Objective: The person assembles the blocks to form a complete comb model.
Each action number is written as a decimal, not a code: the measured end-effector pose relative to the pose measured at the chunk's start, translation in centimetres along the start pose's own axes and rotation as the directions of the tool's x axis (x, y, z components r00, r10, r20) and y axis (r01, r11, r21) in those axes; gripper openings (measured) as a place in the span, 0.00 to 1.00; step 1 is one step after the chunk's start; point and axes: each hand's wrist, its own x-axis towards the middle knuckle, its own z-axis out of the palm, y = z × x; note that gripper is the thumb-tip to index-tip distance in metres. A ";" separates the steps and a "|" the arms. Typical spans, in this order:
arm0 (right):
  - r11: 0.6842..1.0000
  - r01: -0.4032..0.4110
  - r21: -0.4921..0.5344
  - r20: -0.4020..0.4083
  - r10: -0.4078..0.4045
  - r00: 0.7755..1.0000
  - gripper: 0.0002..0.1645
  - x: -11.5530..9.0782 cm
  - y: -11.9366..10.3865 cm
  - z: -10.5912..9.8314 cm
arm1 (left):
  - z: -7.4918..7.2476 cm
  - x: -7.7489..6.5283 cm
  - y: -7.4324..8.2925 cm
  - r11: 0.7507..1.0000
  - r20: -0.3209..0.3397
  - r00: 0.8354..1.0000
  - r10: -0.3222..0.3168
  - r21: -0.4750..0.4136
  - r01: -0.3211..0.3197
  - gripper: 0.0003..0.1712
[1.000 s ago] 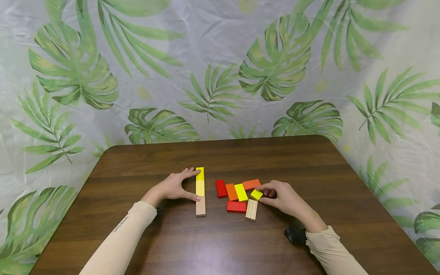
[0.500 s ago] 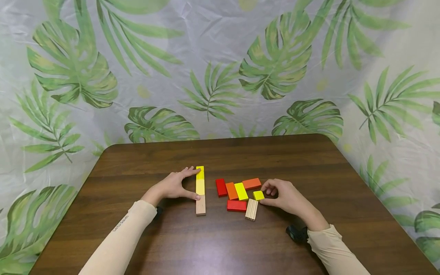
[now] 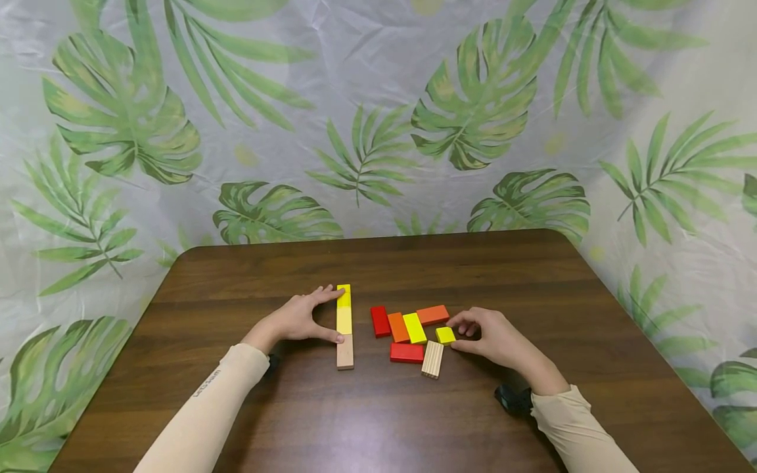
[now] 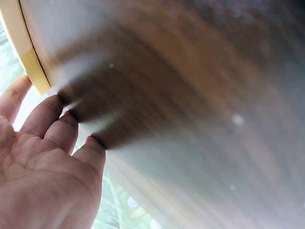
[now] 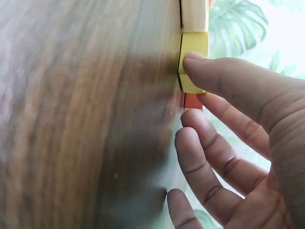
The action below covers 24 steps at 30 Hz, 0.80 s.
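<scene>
colourful blocks (image 3: 415, 328) on a brown table (image 3: 378, 414)

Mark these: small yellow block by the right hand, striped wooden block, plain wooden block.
Small yellow block (image 3: 445, 334), head view: middle of top face.
Striped wooden block (image 3: 433, 359), head view: middle of top face.
Plain wooden block (image 3: 345, 351), head view: middle of top face.

Leaf-print cloth (image 3: 367, 85) behind wooden table (image 3: 378, 420)

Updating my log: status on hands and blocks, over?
Left hand touching three-block row. Right hand at small yellow block, grip unclear. Striped wooden block close on near side, may crowd fingers.
</scene>
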 end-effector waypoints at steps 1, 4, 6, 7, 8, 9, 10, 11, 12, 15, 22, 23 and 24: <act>1.000 0.003 0.001 -0.003 -0.003 1.000 0.18 0.0 0.0 0.0 | 0.0 0.0 0.0 1.000 0.001 1.000 -0.003 0.001 0.003 0.63; 1.000 0.013 0.002 -0.020 -0.013 1.000 0.17 0.0 0.1 -0.1 | 0.0 0.0 0.0 1.000 -0.001 1.000 -0.004 0.003 0.004 0.63; 1.000 0.019 0.005 -0.034 -0.019 0.999 0.17 0.0 0.2 -0.3 | 0.0 0.0 -0.1 1.000 0.001 1.000 -0.008 0.000 0.008 0.62; 1.000 0.021 0.006 -0.042 -0.021 0.999 0.17 0.0 0.2 -0.3 | 0.0 0.0 -0.1 1.000 -0.003 1.000 -0.004 0.000 0.004 0.62; 1.000 0.024 0.004 -0.051 -0.024 0.998 0.17 0.0 0.2 -0.4 | 0.0 0.0 -0.1 1.000 -0.005 1.000 -0.001 -0.002 0.001 0.62; 1.000 0.028 0.001 -0.061 -0.028 0.998 0.17 0.0 0.3 -0.5 | 0.0 0.0 -0.1 1.000 -0.008 1.000 0.004 -0.003 -0.004 0.62; 0.999 0.032 -0.001 -0.072 -0.032 0.997 0.17 0.0 0.2 -0.6 | 0.0 0.0 -0.1 1.000 -0.009 1.000 0.007 -0.004 -0.007 0.62; 0.999 0.037 -0.004 -0.084 -0.037 0.996 0.18 -0.1 0.2 -0.7 | 0.0 0.0 -0.1 1.000 -0.011 1.000 0.011 -0.004 -0.011 0.62; 0.999 0.042 -0.007 -0.096 -0.042 0.994 0.18 -0.1 0.1 -0.8 | 0.0 0.0 -0.1 1.000 -0.012 1.000 0.014 -0.003 -0.014 0.62; 0.998 0.060 -0.017 -0.130 -0.062 0.990 0.17 -0.2 -0.4 -1.1 | 0.1 0.1 -0.2 1.000 -0.008 1.000 0.015 -0.002 -0.015 0.62; 0.995 0.093 -0.036 -0.173 -0.098 0.980 0.18 -0.3 -3.0 -1.7 | 0.1 0.2 -0.2 1.000 -0.010 1.000 0.012 -0.004 -0.012 0.62; 0.995 0.094 -0.038 -0.174 -0.100 0.980 0.18 -0.2 -3.4 -1.7 | 0.1 0.1 -0.2 1.000 -0.011 1.000 0.012 -0.004 -0.012 0.62; 0.995 0.095 -0.038 -0.170 -0.100 0.980 0.18 -0.2 -3.8 -1.7 | 0.1 0.1 -0.2 1.000 -0.011 1.000 0.012 -0.005 -0.012 0.62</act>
